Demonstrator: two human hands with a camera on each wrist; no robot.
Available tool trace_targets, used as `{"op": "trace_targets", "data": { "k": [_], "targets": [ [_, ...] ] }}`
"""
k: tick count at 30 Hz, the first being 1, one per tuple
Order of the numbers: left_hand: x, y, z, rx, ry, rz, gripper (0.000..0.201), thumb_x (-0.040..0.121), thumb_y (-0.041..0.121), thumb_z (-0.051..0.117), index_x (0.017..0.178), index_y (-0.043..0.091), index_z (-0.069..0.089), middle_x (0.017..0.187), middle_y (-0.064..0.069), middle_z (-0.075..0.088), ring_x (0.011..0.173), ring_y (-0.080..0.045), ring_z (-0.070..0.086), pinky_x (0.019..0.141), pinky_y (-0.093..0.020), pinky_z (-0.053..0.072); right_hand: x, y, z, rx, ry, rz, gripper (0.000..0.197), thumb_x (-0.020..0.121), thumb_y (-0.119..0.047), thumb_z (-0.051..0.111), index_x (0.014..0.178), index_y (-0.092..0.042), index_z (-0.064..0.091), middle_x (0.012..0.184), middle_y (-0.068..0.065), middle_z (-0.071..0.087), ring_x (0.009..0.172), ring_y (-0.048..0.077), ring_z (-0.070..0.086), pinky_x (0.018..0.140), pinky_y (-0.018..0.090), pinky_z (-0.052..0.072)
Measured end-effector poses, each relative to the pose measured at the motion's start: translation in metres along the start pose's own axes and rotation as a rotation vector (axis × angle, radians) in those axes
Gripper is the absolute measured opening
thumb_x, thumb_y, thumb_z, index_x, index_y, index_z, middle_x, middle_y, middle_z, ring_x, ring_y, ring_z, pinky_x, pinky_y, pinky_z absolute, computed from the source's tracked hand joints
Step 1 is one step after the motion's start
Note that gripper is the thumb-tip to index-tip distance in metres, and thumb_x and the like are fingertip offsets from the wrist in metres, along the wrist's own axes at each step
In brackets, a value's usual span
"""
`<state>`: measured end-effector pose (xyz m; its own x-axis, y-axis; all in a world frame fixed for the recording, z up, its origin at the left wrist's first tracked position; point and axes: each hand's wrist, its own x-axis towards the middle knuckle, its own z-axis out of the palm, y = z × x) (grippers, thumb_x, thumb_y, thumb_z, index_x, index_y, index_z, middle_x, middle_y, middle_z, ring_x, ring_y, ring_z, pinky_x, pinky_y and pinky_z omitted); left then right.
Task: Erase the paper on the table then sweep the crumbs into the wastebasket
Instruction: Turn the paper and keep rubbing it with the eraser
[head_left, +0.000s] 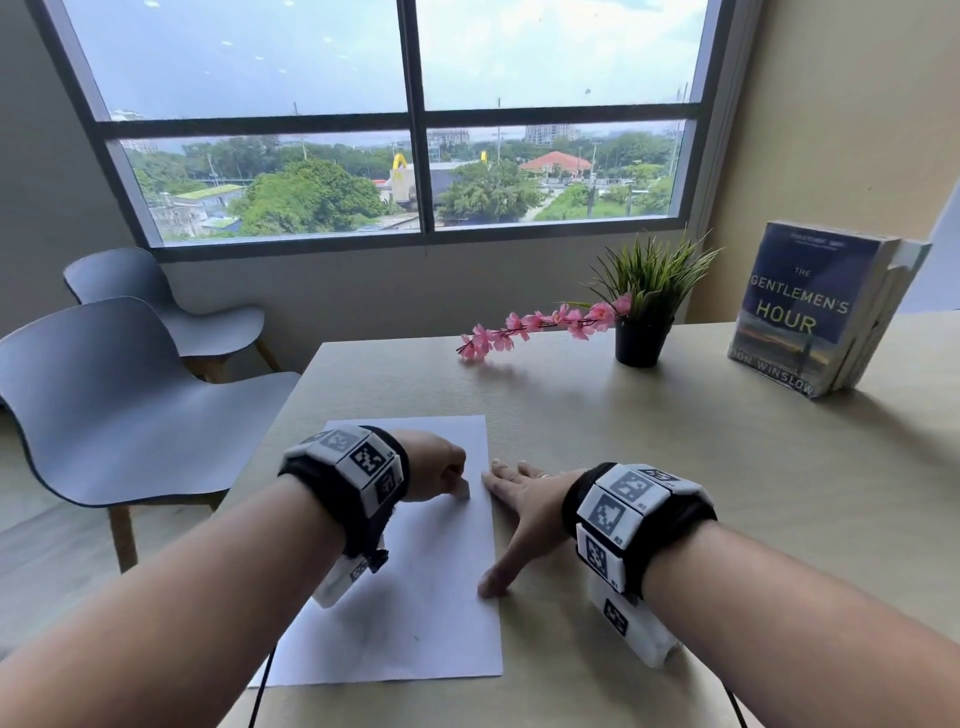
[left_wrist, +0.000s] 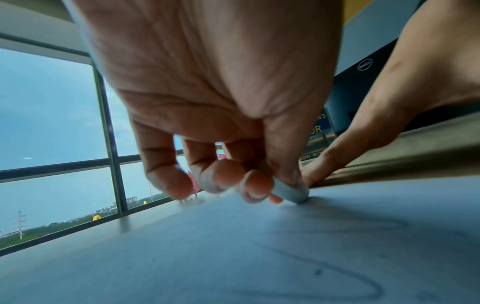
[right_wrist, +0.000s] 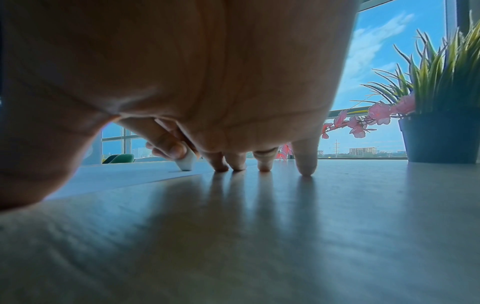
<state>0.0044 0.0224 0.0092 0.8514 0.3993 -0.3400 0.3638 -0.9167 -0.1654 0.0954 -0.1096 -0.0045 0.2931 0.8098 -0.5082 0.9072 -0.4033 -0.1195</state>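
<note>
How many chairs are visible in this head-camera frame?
2. One grey chair stands beside the table's left edge; the other grey chair is behind it, below the window. Others may sit outside the frame.

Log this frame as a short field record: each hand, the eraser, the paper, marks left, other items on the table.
left hand: pinches the eraser, tip on the paper
right hand: spread flat at the paper's right edge, thumb on it
eraser: white, tilted
paper: flat on the table
marks: pencil loops remain
others: potted plant, pink flower sprig, books
</note>
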Motion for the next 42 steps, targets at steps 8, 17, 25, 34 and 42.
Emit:
{"op": "trace_targets", "data": {
  "k": [8, 17, 25, 34, 42],
  "targets": [
    [-0.010, 0.001, 0.005, 0.010, -0.024, 0.045, 0.037, 0.096, 0.048, 0.041, 0.119, 0.022, 0.054, 0.118, 0.000, 0.062, 0.105, -0.023, 0.058, 0.078, -0.029, 0.040, -0.001, 0.000, 0.000, -0.003, -0.002, 0.001, 0.127, 0.064, -0.072, 0.069, 0.153, -0.028, -0.010, 0.160, -0.014, -0.014, 0.148, 0.013, -0.013, 0.120, 0.048, 0.001],
    [-0.021, 0.009, 0.012, 0.021, -0.015, 0.097, 0.034, 0.097, 0.046, 0.040, 0.116, 0.023, 0.054, 0.116, -0.002, 0.062, 0.105, -0.024, 0.057, 0.076, -0.029, 0.038, 0.000, 0.001, -0.001, -0.002, -0.009, 0.002, 0.128, 0.063, -0.073, 0.069, 0.153, -0.027, -0.010, 0.160, -0.014, -0.014, 0.148, 0.012, -0.012, 0.120, 0.047, 0.001],
    [-0.019, 0.003, 0.011, 0.024, 0.005, 0.063, 0.035, 0.097, 0.046, 0.039, 0.115, 0.021, 0.054, 0.116, -0.003, 0.062, 0.105, -0.025, 0.057, 0.078, -0.030, 0.039, 0.000, 0.001, 0.001, -0.005, 0.011, -0.001, 0.128, 0.063, -0.073, 0.070, 0.153, -0.026, -0.008, 0.161, -0.012, -0.013, 0.148, 0.013, -0.012, 0.121, 0.046, 0.001],
    [-0.014, -0.006, 0.005, 0.059, 0.011, 0.017, 0.039, 0.096, 0.049, 0.040, 0.116, 0.019, 0.056, 0.118, -0.002, 0.062, 0.108, -0.024, 0.057, 0.083, -0.030, 0.041, 0.000, 0.000, 0.000, 0.001, 0.018, 0.000, 0.127, 0.062, -0.073, 0.070, 0.154, -0.027, -0.006, 0.161, -0.014, -0.011, 0.148, 0.013, -0.011, 0.120, 0.047, 0.001],
    [-0.017, -0.008, 0.009, 0.025, -0.019, 0.013, 0.038, 0.097, 0.048, 0.040, 0.116, 0.019, 0.056, 0.118, -0.002, 0.062, 0.107, -0.024, 0.056, 0.078, -0.029, 0.037, 0.000, 0.000, 0.001, 0.004, 0.019, -0.002, 0.129, 0.061, -0.073, 0.070, 0.154, -0.026, -0.006, 0.161, -0.014, -0.012, 0.148, 0.012, -0.011, 0.121, 0.045, 0.000]
  ]
}}
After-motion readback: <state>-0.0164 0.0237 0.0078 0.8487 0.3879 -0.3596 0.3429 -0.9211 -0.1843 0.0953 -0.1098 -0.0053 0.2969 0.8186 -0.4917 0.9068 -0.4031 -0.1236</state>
